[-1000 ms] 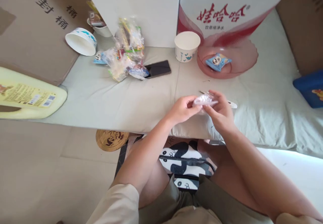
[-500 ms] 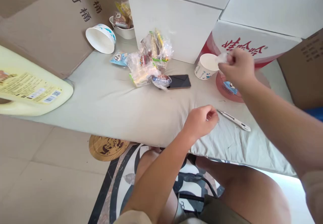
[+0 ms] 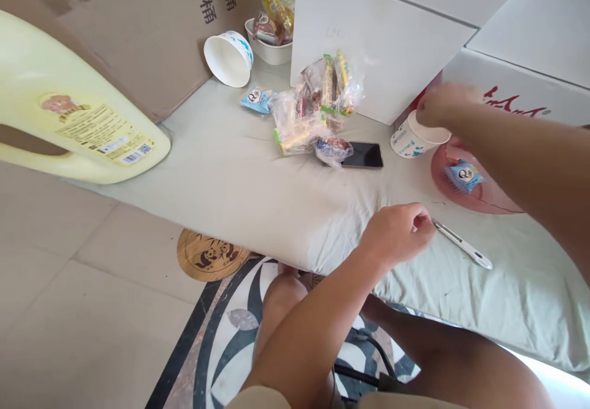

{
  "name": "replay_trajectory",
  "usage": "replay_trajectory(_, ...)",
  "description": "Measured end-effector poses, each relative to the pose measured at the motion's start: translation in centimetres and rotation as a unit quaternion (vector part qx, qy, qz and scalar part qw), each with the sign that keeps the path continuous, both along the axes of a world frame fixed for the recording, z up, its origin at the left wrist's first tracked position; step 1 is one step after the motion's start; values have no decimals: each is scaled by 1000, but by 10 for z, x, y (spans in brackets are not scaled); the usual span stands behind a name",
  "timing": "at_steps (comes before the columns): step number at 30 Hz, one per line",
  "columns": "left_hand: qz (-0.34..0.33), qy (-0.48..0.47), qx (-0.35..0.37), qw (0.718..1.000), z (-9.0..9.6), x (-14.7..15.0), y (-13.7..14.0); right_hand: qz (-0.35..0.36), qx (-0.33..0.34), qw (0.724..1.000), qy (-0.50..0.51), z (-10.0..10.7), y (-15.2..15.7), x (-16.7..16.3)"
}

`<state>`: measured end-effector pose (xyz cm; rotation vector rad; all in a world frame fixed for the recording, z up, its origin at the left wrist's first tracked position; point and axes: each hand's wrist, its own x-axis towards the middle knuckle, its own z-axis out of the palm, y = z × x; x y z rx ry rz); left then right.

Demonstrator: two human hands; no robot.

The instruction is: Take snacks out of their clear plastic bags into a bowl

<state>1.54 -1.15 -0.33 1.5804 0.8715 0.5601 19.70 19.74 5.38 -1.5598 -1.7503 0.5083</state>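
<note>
My left hand (image 3: 400,231) rests on the cloth-covered surface with its fingers curled closed. I see nothing in them. Beside its fingertips lies a white utility knife (image 3: 463,246); whether they touch it I cannot tell. Over the rim of a white paper cup (image 3: 408,139) hangs my right hand (image 3: 442,105), smeared by motion. Its fingers are hidden, and so is anything in them. A pink dish (image 3: 440,175) with a blue-wrapped snack (image 3: 465,175) sits below my right forearm.
Wrapped snacks (image 3: 318,102) are heaped beside a phone (image 3: 364,155). Further left are another blue packet (image 3: 257,99), a tipped paper bowl (image 3: 228,59) and a white bowl (image 3: 271,51) of snacks. A yellow jug (image 3: 92,114) stands left. Boxes (image 3: 364,34) line the back.
My right hand, which pinched a clear wrapper beside the cup, is now over the cup, and the wrapper no longer shows. The view has turned left; my left hand stays by the knife.
</note>
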Motion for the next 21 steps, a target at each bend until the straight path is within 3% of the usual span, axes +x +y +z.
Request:
replay_trajectory(3,-17,12,0,1000,0,2,-1,-37,45,992,-112,7,-30,-41)
replay_trajectory(5,-35,31,13,999,-2,4,-2,-14,16,976,-215,-3,-54,-74)
replay_trajectory(8,-76,88,54,992,-5,9,-5,59,-58,968,-239,-32,-79,-108)
replay_trajectory(11,-119,154,96,976,-9,13,-12,64,-75,969,-227,-50,-90,-111)
replay_trajectory(14,-158,188,112,963,-12,16,-19,40,-36,987,-151,-47,-106,-86)
replay_trajectory(17,-179,188,97,961,-14,19,-20,-4,-20,1000,-10,-38,-143,-51)
replay_trajectory(19,-167,177,83,966,-16,21,-18,-55,-31,990,129,-41,-178,-29)
replay_trajectory(21,-137,158,72,975,-19,22,-14,-111,-39,956,268,-55,-215,-11)
